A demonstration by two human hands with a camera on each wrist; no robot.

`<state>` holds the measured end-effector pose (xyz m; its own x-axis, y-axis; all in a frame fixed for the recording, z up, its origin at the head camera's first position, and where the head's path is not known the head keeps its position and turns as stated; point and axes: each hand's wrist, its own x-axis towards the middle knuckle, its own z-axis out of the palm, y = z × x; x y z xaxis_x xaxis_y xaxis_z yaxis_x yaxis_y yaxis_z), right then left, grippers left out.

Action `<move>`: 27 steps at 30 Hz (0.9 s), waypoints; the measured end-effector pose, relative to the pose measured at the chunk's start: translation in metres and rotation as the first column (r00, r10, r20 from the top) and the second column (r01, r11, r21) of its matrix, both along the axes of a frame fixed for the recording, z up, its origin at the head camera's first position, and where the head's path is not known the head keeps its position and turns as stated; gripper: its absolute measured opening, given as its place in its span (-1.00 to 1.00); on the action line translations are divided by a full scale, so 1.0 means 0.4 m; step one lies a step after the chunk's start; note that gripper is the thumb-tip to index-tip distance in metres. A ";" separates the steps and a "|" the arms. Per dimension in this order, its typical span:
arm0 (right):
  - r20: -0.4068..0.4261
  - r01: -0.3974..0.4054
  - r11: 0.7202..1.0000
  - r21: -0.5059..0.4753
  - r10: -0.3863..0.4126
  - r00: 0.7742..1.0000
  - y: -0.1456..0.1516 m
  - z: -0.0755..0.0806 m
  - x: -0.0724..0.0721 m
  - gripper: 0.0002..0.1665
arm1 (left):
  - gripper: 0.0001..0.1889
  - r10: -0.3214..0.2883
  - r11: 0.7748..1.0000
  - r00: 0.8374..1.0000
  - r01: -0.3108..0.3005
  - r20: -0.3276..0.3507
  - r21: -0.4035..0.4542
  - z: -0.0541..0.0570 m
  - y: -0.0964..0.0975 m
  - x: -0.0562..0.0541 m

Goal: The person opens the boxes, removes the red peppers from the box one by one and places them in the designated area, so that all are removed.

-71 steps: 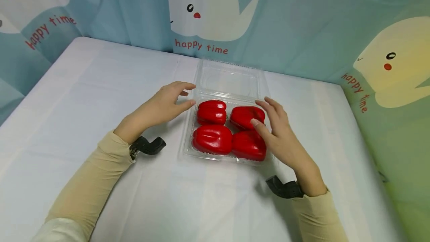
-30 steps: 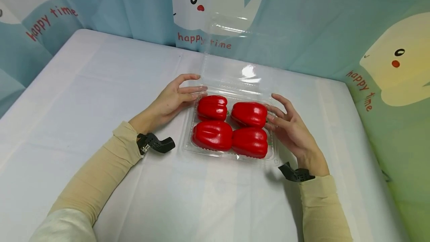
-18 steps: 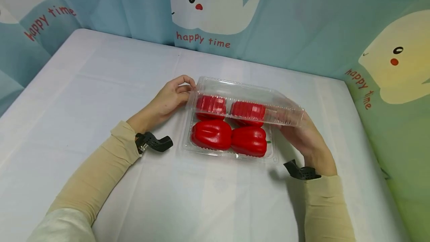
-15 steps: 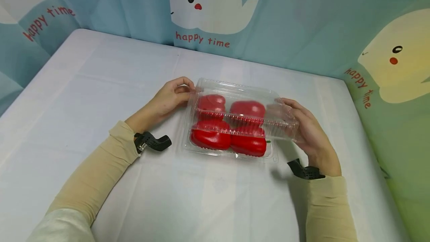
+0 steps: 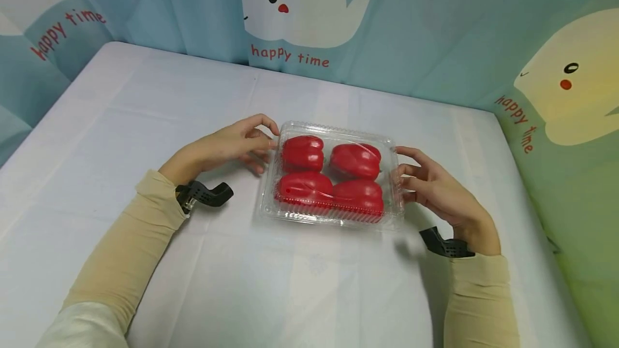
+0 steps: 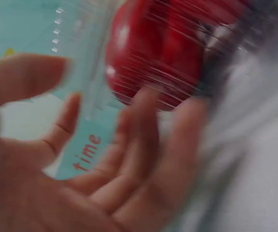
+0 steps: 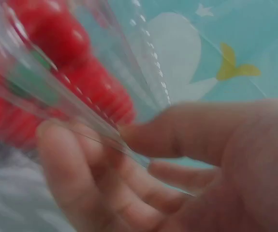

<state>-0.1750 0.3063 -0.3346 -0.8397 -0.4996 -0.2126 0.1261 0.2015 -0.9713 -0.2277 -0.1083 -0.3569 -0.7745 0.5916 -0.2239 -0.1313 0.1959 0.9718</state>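
Note:
A clear plastic clamshell box [image 5: 267, 209] sits at the middle of the table with several red bell peppers [image 5: 355, 160] inside. Its transparent lid [image 5: 333, 132] lies down over the peppers; whether the edges are latched cannot be told. At the box's left side, the left hand [image 5: 227, 144] has its fingers apart and loosely bent, with nothing between them in the blurred left wrist view. On the opposite side, the right hand [image 5: 437, 189] pinches the box's rim [image 7: 107, 128] between thumb and fingers. A green stem [image 7: 37, 79] shows through the plastic in the right wrist view.
A white cloth covers the table [image 5: 290, 283]. Behind it and along the right hangs a blue-green curtain [image 5: 435, 31] printed with white whales. Black curved wrist mounts [image 5: 208, 194] jut inward from both wrists.
The lid, first lying back behind the box, has swung up and forward over the peppers. The left hand has drawn slightly away from the side; the right has shifted outward along with the lid.

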 end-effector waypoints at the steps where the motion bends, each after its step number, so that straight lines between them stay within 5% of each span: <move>1: -0.004 0.007 1.000 -0.015 -0.008 1.000 -0.003 -0.001 -0.001 -0.35 | -0.66 -0.023 1.000 1.000 0.023 0.012 -0.014 0.003 -0.001 0.002; 4: -0.019 0.053 0.996 -0.072 -0.054 0.998 -0.013 -0.005 -0.003 -0.37 | -0.54 -0.034 0.999 0.999 0.034 0.034 -0.003 0.010 0.002 0.008; 9: -0.015 0.178 0.976 -0.126 -0.181 0.983 -0.030 -0.016 -0.007 -0.43 | -0.38 0.118 0.992 0.993 -0.119 0.015 0.034 0.010 0.017 0.007; 11: -0.001 0.219 0.968 -0.127 -0.221 0.975 -0.035 -0.020 -0.008 -0.47 | -0.38 0.133 0.991 0.991 -0.133 0.033 0.004 0.006 0.016 0.007; 15: 0.052 0.232 0.965 -0.125 -0.227 0.972 -0.035 -0.028 -0.010 -0.55 | -0.43 -0.032 0.994 0.991 0.045 0.132 -0.099 0.003 -0.003 0.014; 20: 0.095 0.168 0.981 -0.101 -0.159 0.983 -0.029 -0.031 -0.013 -0.60 | -0.41 -0.244 0.953 0.944 0.275 0.220 -0.123 0.012 -0.018 0.031; 24: 0.118 0.134 0.986 -0.101 -0.122 0.986 -0.026 -0.030 -0.012 -0.65 | -0.41 -0.274 0.951 0.941 0.296 0.199 -0.088 0.016 -0.014 0.035; 27: 0.120 0.124 0.985 -0.120 -0.110 0.987 -0.024 -0.029 -0.010 -0.66 | -0.43 -0.240 0.966 0.959 0.252 0.150 -0.065 0.012 -0.010 0.029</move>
<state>-0.1790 0.2969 -0.3462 -0.8682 -0.4285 -0.2503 0.2514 0.0550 -0.9663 -0.2160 -0.1122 -0.3520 -0.5651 0.7345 -0.3757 -0.2024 0.3180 0.9262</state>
